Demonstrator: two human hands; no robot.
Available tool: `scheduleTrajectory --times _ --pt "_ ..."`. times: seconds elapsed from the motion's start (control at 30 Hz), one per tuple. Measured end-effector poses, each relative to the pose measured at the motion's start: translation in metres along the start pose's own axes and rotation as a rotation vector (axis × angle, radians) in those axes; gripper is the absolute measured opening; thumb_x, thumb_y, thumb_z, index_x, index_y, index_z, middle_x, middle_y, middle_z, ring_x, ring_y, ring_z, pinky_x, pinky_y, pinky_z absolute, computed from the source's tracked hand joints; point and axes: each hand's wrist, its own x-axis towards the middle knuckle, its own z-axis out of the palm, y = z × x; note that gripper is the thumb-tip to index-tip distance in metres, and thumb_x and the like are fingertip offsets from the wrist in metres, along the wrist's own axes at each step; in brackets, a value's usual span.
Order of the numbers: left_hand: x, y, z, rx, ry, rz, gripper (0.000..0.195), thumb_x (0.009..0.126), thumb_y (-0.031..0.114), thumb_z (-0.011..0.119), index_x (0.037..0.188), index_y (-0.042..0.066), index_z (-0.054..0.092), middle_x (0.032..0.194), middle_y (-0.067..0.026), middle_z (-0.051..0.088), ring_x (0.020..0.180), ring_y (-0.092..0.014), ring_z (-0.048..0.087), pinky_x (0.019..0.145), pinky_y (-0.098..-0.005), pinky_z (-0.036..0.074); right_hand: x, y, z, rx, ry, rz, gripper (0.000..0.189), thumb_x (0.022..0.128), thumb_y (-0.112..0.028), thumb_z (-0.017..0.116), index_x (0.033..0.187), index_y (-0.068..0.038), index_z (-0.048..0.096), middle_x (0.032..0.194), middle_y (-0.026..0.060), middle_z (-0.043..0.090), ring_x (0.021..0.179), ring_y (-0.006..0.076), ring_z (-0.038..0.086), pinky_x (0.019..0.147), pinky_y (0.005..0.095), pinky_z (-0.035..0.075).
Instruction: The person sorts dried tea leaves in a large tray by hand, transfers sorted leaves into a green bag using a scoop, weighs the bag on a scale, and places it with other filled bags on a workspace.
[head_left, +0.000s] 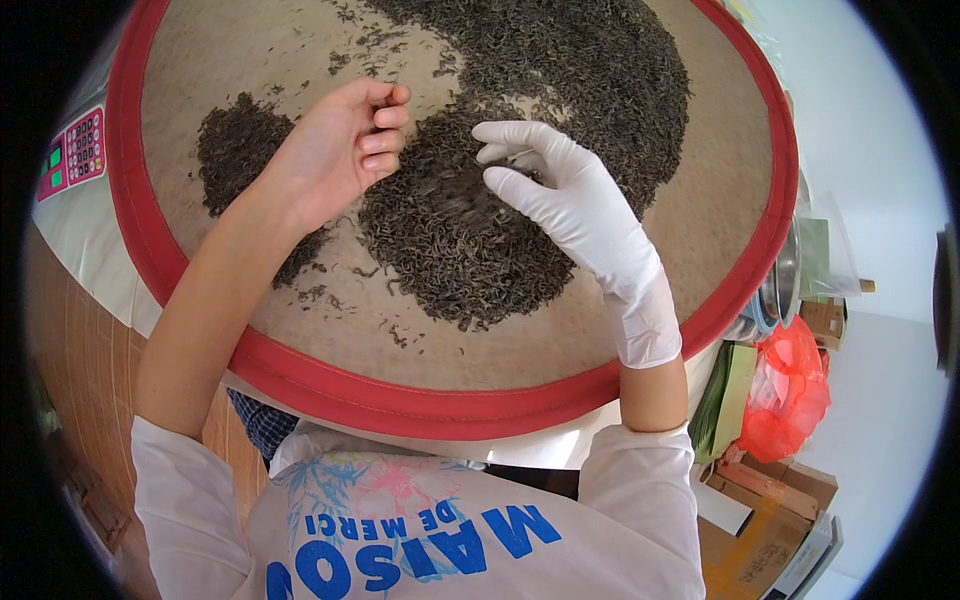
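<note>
Dark, curled dried leaves, which look like tea, lie in heaps on a round, shallow tray with a red cloth rim (450, 414). My left hand (341, 146), bare, hovers between the small left heap (244, 142) and the middle heap (465, 255); its fingers curl, and a tiny dark piece seems to show at thumb and forefinger. In a white glove, my right hand (559, 176) is over the middle heap with thumb and fingers apart. Leaves behind its fingers partly show. A larger heap (585, 67) spreads across the back right of the tray.
A pink scale with keys (84, 146) stands left of the tray. To the right are a metal bowl (787, 255), a red plastic bag (791, 390), a stack of green packets (724, 401) and cardboard boxes (757, 540). Scattered leaves lie near the tray's front.
</note>
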Motion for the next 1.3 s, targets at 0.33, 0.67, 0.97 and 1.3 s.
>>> scheduleTrajectory --times 0.33,0.67,0.97,1.3 --pt "0.001 0.001 -0.003 -0.01 -0.02 0.004 0.011 0.097 0.018 0.042 0.09 0.01 0.046 0.071 0.0069 0.034 0.057 -0.004 0.03 0.049 -0.0189 0.03 0.002 0.008 -0.004 -0.155 0.169 -0.034 0.024 0.091 -0.008 0.058 0.114 -0.003 0.062 0.084 0.0053 0.064 0.074 0.0122 0.058 0.071 0.0254 0.05" --pt "0.001 0.001 -0.001 0.006 0.001 0.021 0.012 0.098 0.018 0.04 0.091 0.01 0.046 0.071 0.0069 0.035 0.057 -0.004 0.031 0.05 -0.0188 0.03 -0.003 0.028 0.018 -0.524 0.054 -0.412 0.03 0.084 0.0 0.056 0.112 -0.005 0.063 0.111 0.018 0.061 0.107 0.0328 0.058 0.092 0.0364 0.047" --pt "-0.001 0.001 -0.001 0.012 -0.005 0.024 0.011 0.097 0.019 0.042 0.091 0.01 0.046 0.071 0.0071 0.035 0.057 -0.004 0.031 0.05 -0.0186 0.03 0.001 0.004 0.004 -0.299 0.087 -0.176 0.019 0.083 0.003 0.056 0.099 -0.004 0.065 0.098 0.0119 0.062 0.09 0.0241 0.063 0.08 0.0286 0.048" --pt "0.0 0.0 -0.001 0.042 -0.013 0.024 0.011 0.097 0.018 0.042 0.091 0.01 0.046 0.071 0.0073 0.035 0.057 -0.004 0.031 0.05 -0.0185 0.031 0.015 0.035 0.031 -0.566 0.215 -0.44 0.031 0.083 -0.023 0.069 0.108 -0.004 0.064 0.104 0.0157 0.062 0.099 0.0338 0.059 0.087 0.0398 0.048"
